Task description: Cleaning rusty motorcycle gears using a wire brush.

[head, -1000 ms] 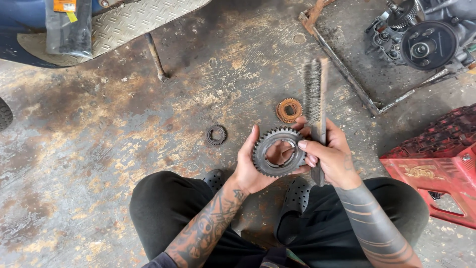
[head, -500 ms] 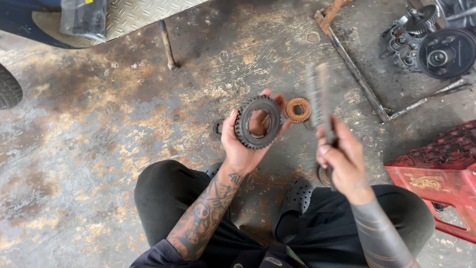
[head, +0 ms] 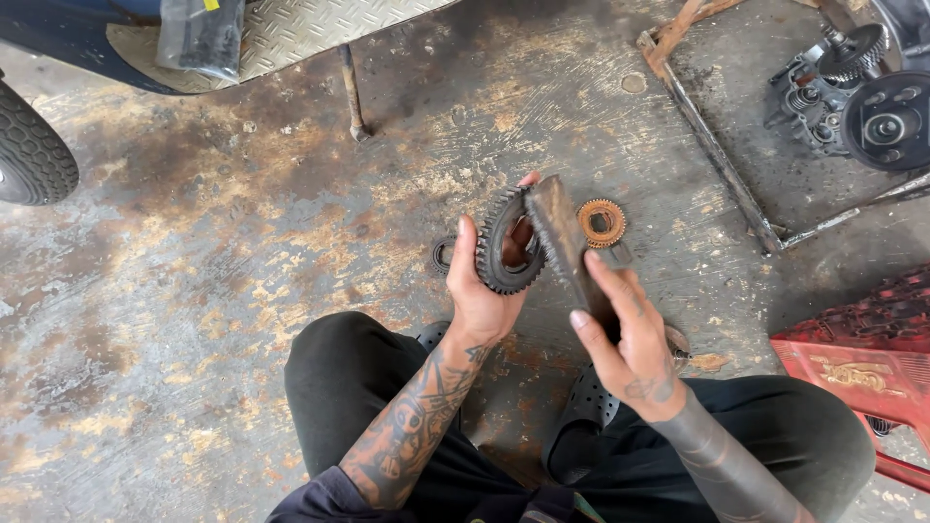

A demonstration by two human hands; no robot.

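The gear [head: 508, 242] is sitting up on edge in the left hand [head: 481, 291], thumb on the near side and fingers curling round the far rim, so it's being pinched above the floor [head: 242, 291] just in front of the knees. A wire brush [head: 567, 237] is lying right against the gear's teeth on its right side, and the right hand [head: 625, 334] is gripping it by the handle, fingers wrapped tight. Just past the brush a small rusty gear [head: 602, 222] is lying flat on the floor, and a dark ring [head: 443, 254] is peeking out left of the big gear. Further out, a metal frame [head: 712, 145] is running off to the upper right with engine parts [head: 857, 87] inside it, a red crate [head: 862, 358] is sitting at the right edge, and a tyre [head: 34, 155] is poking in at far left
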